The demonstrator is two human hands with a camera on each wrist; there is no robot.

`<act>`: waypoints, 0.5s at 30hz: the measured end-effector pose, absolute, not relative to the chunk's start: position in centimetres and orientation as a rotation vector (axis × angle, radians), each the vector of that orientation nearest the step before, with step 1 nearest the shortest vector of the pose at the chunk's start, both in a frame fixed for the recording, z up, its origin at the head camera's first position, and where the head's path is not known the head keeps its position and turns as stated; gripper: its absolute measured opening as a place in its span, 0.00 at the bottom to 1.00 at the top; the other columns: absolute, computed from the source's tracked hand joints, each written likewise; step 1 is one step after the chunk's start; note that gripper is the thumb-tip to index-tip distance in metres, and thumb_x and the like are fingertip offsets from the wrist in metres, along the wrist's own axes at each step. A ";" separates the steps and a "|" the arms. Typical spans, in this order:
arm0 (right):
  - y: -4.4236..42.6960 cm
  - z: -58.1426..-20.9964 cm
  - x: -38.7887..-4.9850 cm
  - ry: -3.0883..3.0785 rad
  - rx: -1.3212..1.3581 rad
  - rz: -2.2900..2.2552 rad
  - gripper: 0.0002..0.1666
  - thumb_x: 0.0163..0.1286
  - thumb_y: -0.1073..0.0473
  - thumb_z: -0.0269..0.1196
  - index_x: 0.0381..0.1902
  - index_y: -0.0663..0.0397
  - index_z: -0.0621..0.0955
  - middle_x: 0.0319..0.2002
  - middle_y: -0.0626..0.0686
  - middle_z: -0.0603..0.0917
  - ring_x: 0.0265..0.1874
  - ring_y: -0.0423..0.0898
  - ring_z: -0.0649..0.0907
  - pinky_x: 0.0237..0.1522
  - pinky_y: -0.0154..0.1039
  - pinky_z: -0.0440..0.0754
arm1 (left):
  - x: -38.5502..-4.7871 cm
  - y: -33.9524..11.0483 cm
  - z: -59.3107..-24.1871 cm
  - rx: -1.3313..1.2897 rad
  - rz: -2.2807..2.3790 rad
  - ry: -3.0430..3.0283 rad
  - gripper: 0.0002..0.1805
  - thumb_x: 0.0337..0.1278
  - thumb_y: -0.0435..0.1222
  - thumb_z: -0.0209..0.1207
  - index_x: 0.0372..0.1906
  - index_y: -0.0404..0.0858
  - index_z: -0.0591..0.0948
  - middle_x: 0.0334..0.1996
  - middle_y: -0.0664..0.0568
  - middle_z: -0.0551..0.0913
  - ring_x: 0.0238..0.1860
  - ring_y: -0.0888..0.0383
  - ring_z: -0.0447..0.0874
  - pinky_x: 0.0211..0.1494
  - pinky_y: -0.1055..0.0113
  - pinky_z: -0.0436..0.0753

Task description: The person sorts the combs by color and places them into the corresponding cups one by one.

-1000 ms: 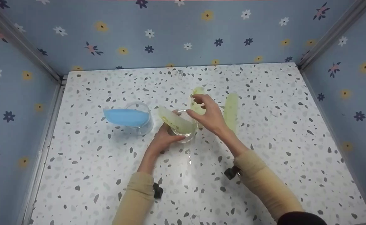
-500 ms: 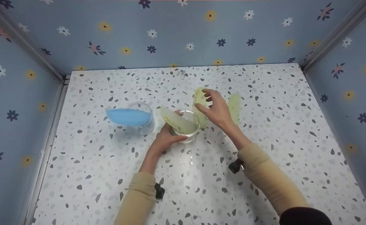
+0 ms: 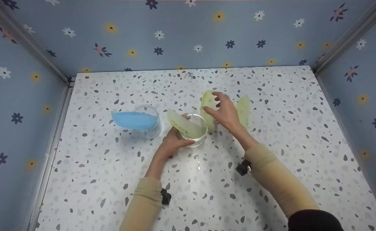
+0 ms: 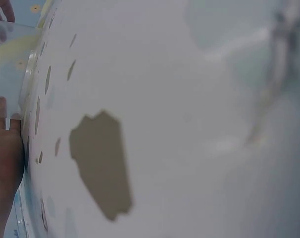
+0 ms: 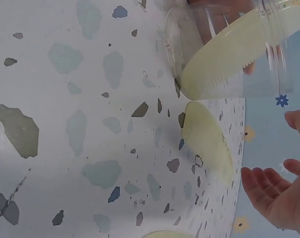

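My left hand (image 3: 172, 141) holds a clear jar (image 3: 198, 144) around its side, thumb in front, other fingertips behind. A pale yellow-green comb (image 3: 188, 127) leans in this jar, one end sticking out to the upper left. Its teeth show through the wall in the right wrist view. My right hand (image 3: 226, 113) hovers just right of the jar, fingers loosely bent and apart, holding nothing. Below it a second yellow-green comb (image 3: 208, 100) lies on the table, partly hidden by the hand in the head view. In the right wrist view that comb (image 5: 205, 136) is apart from my fingertips.
Left of my left hand stands another clear jar (image 3: 153, 132) with a blue comb-shaped piece (image 3: 134, 120) slanting out leftward. A third yellow-green piece (image 3: 243, 109) lies right of my right hand. Flowered walls (image 3: 181, 38) bound the speckled table (image 3: 290, 141).
My right hand has moved away from the jar rim, rightward and slightly up, to above the lying comb. My left hand keeps its hold on the jar. The head view has shifted slightly.
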State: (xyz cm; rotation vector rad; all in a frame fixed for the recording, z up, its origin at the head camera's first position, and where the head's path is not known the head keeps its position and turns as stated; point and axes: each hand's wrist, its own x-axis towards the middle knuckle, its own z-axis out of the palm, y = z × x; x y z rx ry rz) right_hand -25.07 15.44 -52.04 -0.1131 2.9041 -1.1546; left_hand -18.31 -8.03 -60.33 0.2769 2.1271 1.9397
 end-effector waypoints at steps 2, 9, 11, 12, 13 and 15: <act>15.5 -52.2 -25.2 2.901 -0.102 -1.131 0.43 0.65 0.40 0.68 0.73 0.47 0.70 0.61 0.60 0.79 0.54 0.55 0.83 0.52 0.53 0.85 | -18.3 -8.1 -60.4 0.273 1.943 2.123 0.54 0.44 0.41 0.79 0.77 0.63 0.65 0.79 0.68 0.63 0.83 0.57 0.54 0.88 0.48 0.46; 15.5 -52.9 -25.6 2.885 -0.059 -1.019 0.46 0.63 0.39 0.69 0.74 0.48 0.68 0.63 0.62 0.78 0.55 0.57 0.82 0.53 0.55 0.85 | -18.3 -8.0 -60.3 0.279 1.931 2.134 0.54 0.45 0.38 0.79 0.77 0.64 0.63 0.79 0.67 0.63 0.82 0.55 0.56 0.87 0.47 0.48; 15.4 -53.0 -25.7 2.884 -0.046 -0.983 0.47 0.63 0.38 0.69 0.74 0.48 0.68 0.63 0.61 0.78 0.55 0.57 0.82 0.53 0.55 0.85 | -18.3 -8.0 -60.3 0.280 1.928 2.134 0.55 0.45 0.38 0.79 0.78 0.64 0.63 0.79 0.67 0.64 0.82 0.56 0.56 0.87 0.47 0.49; 15.4 -53.1 -25.8 2.882 -0.038 -0.968 0.48 0.62 0.38 0.69 0.75 0.48 0.68 0.64 0.61 0.78 0.55 0.57 0.82 0.54 0.55 0.85 | -18.3 -8.0 -60.2 0.281 1.928 2.134 0.55 0.45 0.38 0.79 0.78 0.64 0.63 0.78 0.67 0.64 0.82 0.56 0.56 0.87 0.47 0.49; 15.3 -53.2 -25.8 2.880 -0.035 -0.954 0.48 0.62 0.38 0.69 0.75 0.48 0.67 0.64 0.61 0.77 0.56 0.57 0.82 0.54 0.55 0.84 | -18.2 -8.0 -60.3 0.282 1.931 2.132 0.55 0.45 0.38 0.79 0.78 0.63 0.63 0.78 0.67 0.64 0.82 0.56 0.56 0.87 0.47 0.49; 15.3 -53.4 -25.9 2.876 -0.024 -0.923 0.49 0.62 0.37 0.70 0.76 0.48 0.66 0.65 0.61 0.77 0.57 0.57 0.82 0.56 0.56 0.84 | -18.2 -8.0 -60.3 0.280 1.936 2.129 0.55 0.45 0.37 0.79 0.78 0.63 0.63 0.78 0.66 0.64 0.82 0.56 0.56 0.87 0.47 0.48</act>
